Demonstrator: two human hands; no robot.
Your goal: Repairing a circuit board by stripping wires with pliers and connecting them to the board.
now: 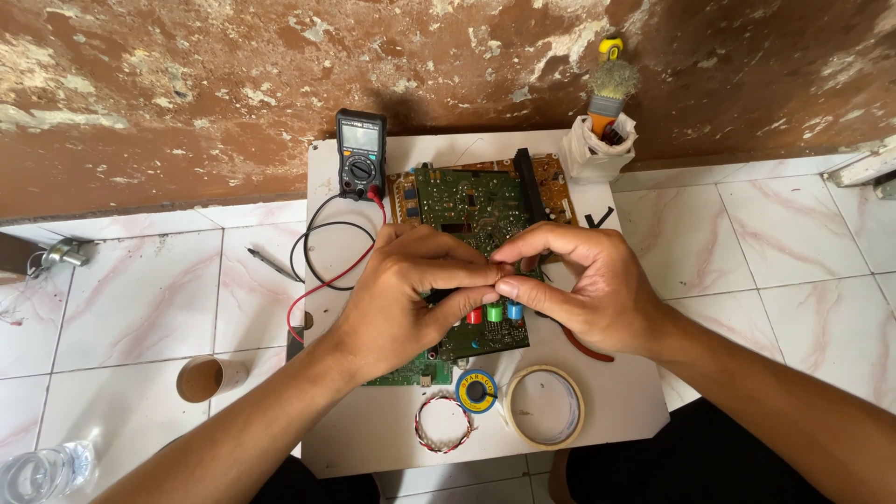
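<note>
Left hand [406,294] and right hand [588,285] meet fingertip to fingertip above a green circuit board [467,201] on a small white table [616,401].

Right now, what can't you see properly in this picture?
- Head view: whatever the left hand and right hand pinch together is hidden by their fingertips.
- The middle of the green circuit board is covered by both hands.
- The multimeter screen is too small to read.
- The clear bottle is cut off by the bottom-left edge.
- The brush handle is hidden inside its white bag.
</note>
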